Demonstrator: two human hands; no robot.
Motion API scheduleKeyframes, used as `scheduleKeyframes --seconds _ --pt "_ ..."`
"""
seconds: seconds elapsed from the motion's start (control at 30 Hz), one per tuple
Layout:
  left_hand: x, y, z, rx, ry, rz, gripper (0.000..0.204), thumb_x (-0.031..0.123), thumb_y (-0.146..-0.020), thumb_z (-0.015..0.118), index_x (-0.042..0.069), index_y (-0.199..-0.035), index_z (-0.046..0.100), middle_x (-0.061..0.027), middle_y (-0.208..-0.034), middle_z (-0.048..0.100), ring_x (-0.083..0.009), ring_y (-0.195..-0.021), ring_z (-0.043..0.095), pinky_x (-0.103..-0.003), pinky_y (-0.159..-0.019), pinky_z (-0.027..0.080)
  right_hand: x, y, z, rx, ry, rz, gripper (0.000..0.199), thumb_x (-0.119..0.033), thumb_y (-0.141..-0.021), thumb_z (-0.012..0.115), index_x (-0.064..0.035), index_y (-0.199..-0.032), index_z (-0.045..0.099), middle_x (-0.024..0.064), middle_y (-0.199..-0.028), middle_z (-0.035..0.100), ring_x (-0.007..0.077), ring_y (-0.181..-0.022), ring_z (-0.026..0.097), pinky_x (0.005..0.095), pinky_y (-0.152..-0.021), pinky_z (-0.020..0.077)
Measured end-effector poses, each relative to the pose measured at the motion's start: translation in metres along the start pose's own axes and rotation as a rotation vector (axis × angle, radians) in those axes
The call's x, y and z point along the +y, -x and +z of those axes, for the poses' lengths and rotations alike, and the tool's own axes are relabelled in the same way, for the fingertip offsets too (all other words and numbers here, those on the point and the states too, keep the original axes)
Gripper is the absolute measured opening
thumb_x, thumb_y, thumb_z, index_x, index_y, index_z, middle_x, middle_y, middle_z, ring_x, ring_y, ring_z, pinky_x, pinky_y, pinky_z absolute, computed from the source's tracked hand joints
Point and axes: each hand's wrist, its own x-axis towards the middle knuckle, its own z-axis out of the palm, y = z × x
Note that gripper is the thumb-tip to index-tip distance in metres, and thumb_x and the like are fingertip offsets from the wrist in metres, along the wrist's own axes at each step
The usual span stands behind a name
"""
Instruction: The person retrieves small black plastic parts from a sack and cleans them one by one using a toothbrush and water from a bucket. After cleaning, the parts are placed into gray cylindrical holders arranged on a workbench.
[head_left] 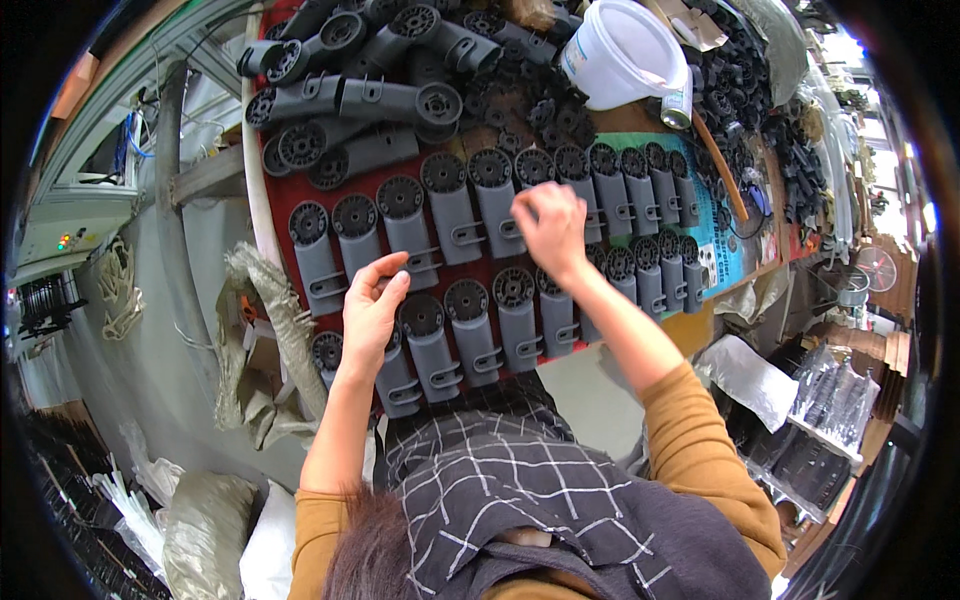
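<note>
Two rows of dark grey plastic tube-shaped parts lie on the red-covered table, each with a round black toothed end and a loop-like tab. The back row includes a grey part (455,210) near the middle; a similar part (430,345) lies in the front row. My right hand (555,228) is over the back row, its fingers curled into a pinch near a round toothed end. Whatever sits between those fingertips is too small or hidden to make out. Above the left side of the front row is my left hand (370,312), thumb and forefinger apart, nothing visible between them.
Loose grey parts (385,100) are heaped at the back left, beside a pile of small black toothed pieces (535,105). A white bucket (615,60) and a can (677,108) stand at the back right. Sacks (205,530) lie at lower left.
</note>
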Motion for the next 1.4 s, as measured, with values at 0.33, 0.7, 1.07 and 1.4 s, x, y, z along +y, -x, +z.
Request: scheduleKeyframes --seconds 0.33,0.7,1.07,1.4 --pt "0.059 -0.151 0.083 0.022 -0.892 0.706 0.022 0.018 -0.083 0.066 0.005 -0.100 0.070 -0.0109 -0.101 0.062 -0.0270 -0.090 0.061 -0.036 -0.082 0.048 0.041 -0.127 0.036 -0.371 0.390 0.093 0.043 -0.038 -0.074 0.075 -0.0077 -0.104 0.066 0.0086 -0.110 0.059 0.0257 -0.111 0.052 0.0408 -0.092 0.0402" --pt "0.066 -0.215 0.120 0.329 -1.381 0.791 0.024 0.024 -0.076 0.070 0.010 -0.095 0.072 -0.0045 -0.109 0.059 -0.0268 -0.109 0.049 -0.041 -0.090 0.038 0.036 -0.184 0.080 0.150 0.047 -0.060 0.031 -0.028 -0.071 0.075 -0.0056 -0.088 0.064 0.0088 -0.091 0.064 0.0270 -0.095 0.057 0.0401 -0.080 0.0419" --pt "0.064 -0.242 0.137 0.250 -1.768 0.835 0.040 0.048 -0.080 0.067 0.008 -0.081 0.069 -0.0082 -0.085 0.067 -0.0265 -0.107 0.051 -0.044 -0.093 0.029 0.089 -0.127 0.011 0.303 -0.319 0.018 0.026 -0.021 -0.078 0.067 -0.0010 -0.095 0.066 0.0133 -0.083 0.064 0.0297 -0.079 0.060 0.0387 -0.074 0.0483" --pt "0.050 -0.256 0.175 0.311 -1.591 0.568 0.041 0.048 -0.078 0.069 0.016 -0.104 0.070 -0.0072 -0.100 0.069 -0.0295 -0.107 0.054 -0.046 -0.094 0.031 0.117 0.038 -0.079 0.202 -0.518 0.561 0.029 -0.013 -0.080 0.070 0.0013 -0.104 0.065 0.0099 -0.089 0.065 0.0159 -0.076 0.062 0.0285 -0.071 0.0502"
